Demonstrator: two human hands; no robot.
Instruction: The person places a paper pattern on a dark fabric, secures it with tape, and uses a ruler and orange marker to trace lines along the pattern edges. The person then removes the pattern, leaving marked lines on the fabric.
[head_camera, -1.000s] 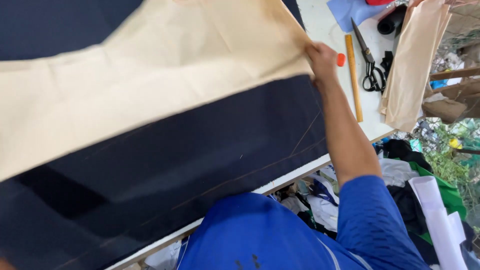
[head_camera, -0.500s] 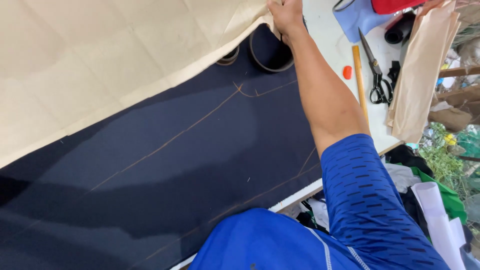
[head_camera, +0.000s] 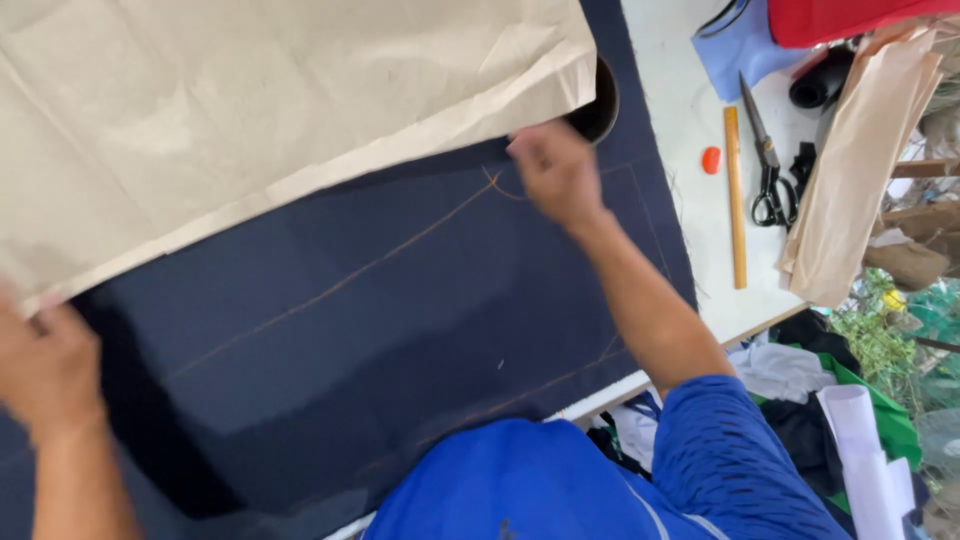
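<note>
A large creased beige paper pattern (head_camera: 260, 130) hangs lifted over a dark navy fabric (head_camera: 400, 330) that carries orange chalk lines. My left hand (head_camera: 45, 365) pinches the paper's lower left corner. My right hand (head_camera: 555, 175) lies over the fabric with its fingertips at the paper's lower edge, just below the right corner. Blur hides whether those fingers grip the paper. A dark round ring-shaped object (head_camera: 602, 105) sits on the fabric, half covered by the paper's corner.
On the white table (head_camera: 690, 130) to the right lie a wooden ruler (head_camera: 735, 200), black scissors (head_camera: 768, 170), an orange chalk piece (head_camera: 711, 160), a light blue cloth (head_camera: 740, 50) and more beige paper pieces (head_camera: 850, 190). Clothes (head_camera: 790, 370) are piled below the table edge.
The paper has been drawn further away across the fabric, uncovering more chalk lines. My right hand has dropped from the paper's corner to its lower edge. My left hand has come into view.
</note>
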